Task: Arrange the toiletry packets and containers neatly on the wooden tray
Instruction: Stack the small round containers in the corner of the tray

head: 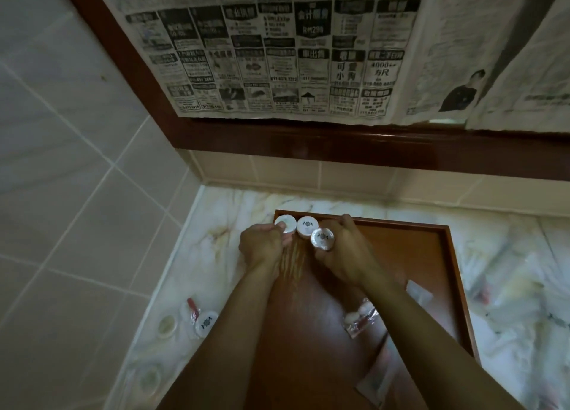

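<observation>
A wooden tray [431, 255] lies on the marble counter. Three round white containers stand in its far left corner. My left hand [262, 249] holds the leftmost container [285, 223] with its fingertips. The middle container [307, 225] stands free between my hands. My right hand [342, 252] grips the third container [323, 239], tilted toward me. A clear packet with a red item [359, 318] and a flat sachet [419, 294] lie on the tray by my right forearm. Another flat packet [376, 382] lies near the tray's front.
On the counter left of the tray lie a round container with a logo [206, 324], a clear packet with a red piece [192, 308] and two small lids [167, 325]. More clear packets [524, 311] lie on the counter to the right. A newspaper-covered mirror [277, 55] hangs above.
</observation>
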